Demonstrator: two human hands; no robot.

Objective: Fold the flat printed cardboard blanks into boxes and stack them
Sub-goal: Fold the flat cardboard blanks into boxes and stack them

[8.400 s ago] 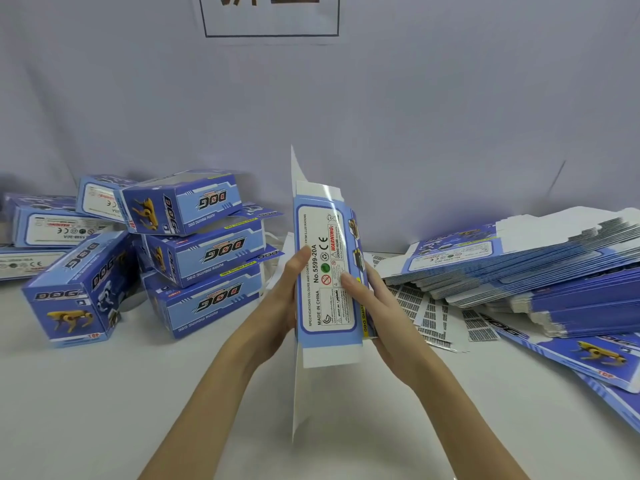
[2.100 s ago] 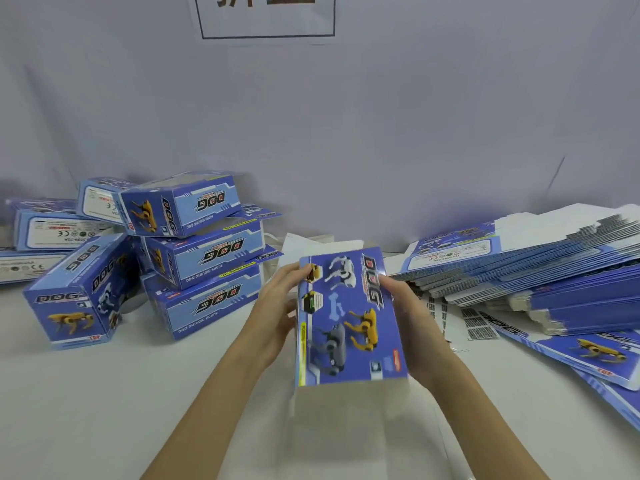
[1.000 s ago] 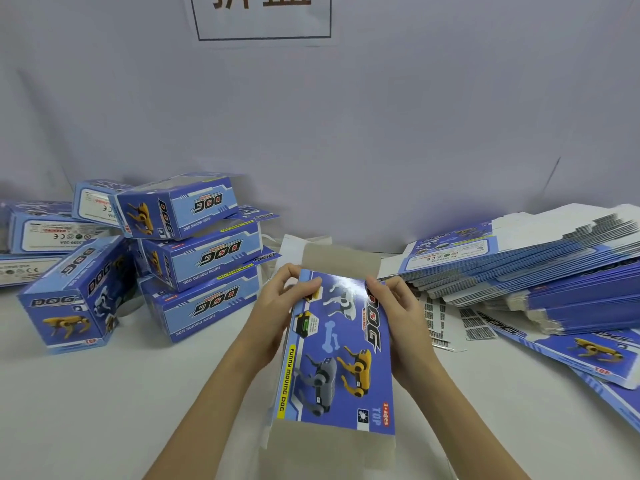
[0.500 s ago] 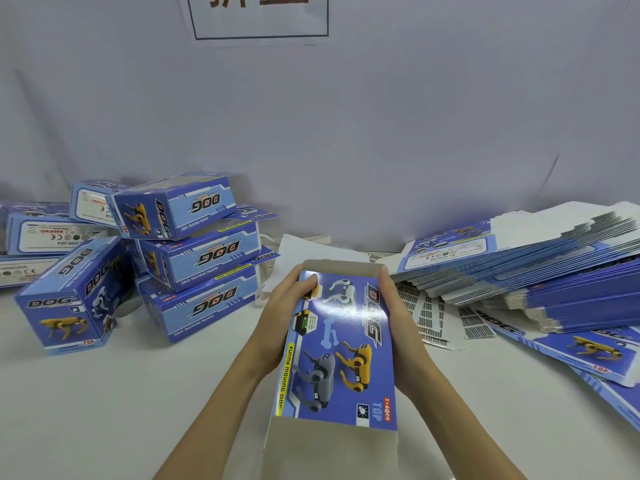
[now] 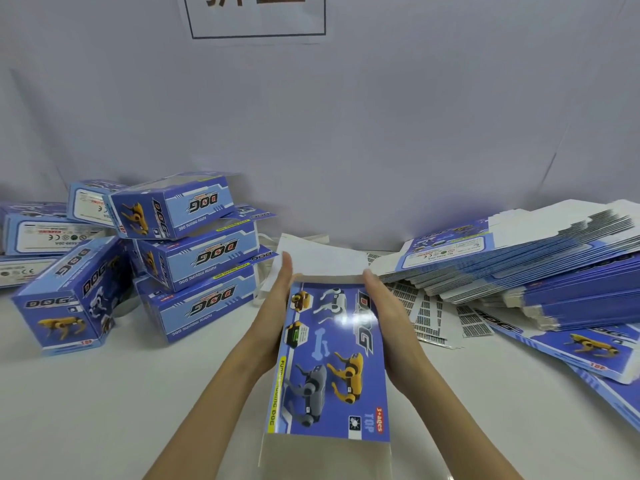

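I hold a blue printed box [image 5: 332,358] with robot dogs on its top face, lying lengthwise in front of me above the table. My left hand [image 5: 270,320] lies flat along its left side, fingers straight. Flat against the right side is my right hand [image 5: 391,330]. The box's near end shows a plain flap sticking out towards me. A pile of folded boxes [image 5: 197,258] stands at the left. A stack of flat blanks [image 5: 519,268] lies at the right.
Barcode label sheets [image 5: 427,313] lie under the blank stack's left edge. A white sheet [image 5: 311,254] lies behind the held box. More flat blanks [image 5: 585,348] spread at the right front. A grey backdrop with a sign [image 5: 256,15] closes the back.
The box went from standing on end to lying face up. The far flap has gone down, and both hands slid from the far edge onto the long sides.
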